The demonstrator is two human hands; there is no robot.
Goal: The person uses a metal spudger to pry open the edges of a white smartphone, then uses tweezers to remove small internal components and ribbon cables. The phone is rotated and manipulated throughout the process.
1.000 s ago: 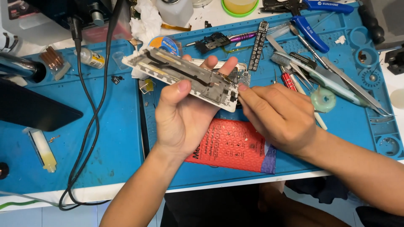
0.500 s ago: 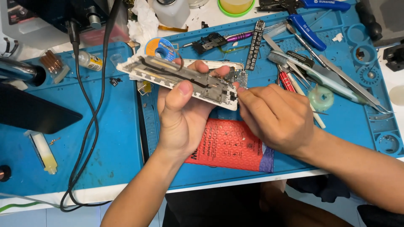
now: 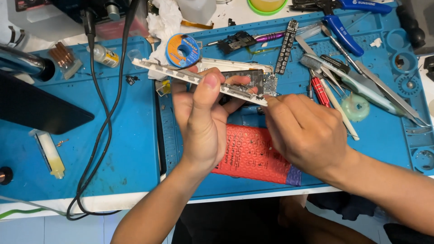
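My left hand (image 3: pixel 203 122) grips an opened white phone (image 3: pixel 205 77) by its edge, thumb on the near rim, holding it tilted up above the blue work mat (image 3: pixel 135 149). The phone's inner parts and a small circuit board show at its right end. My right hand (image 3: pixel 307 133) is at that right end with its fingers pinched together against the board; whether a small tool is between them is hidden. A red padded pouch (image 3: pixel 251 156) lies on the mat under both hands.
Screwdrivers, tweezers and blue-handled pliers (image 3: pixel 343 31) crowd the mat's right side. A round solder wick spool (image 3: pixel 182 49) and a crumpled tissue (image 3: pixel 163 20) lie behind the phone. Black cables (image 3: pixel 106 126) run down the left; a dark slab (image 3: pixel 36 108) and a syringe (image 3: pixel 49 153) lie far left.
The phone has been tilted more onto its edge and raised slightly. My right hand has stayed at its right end, pressing closer to the board.
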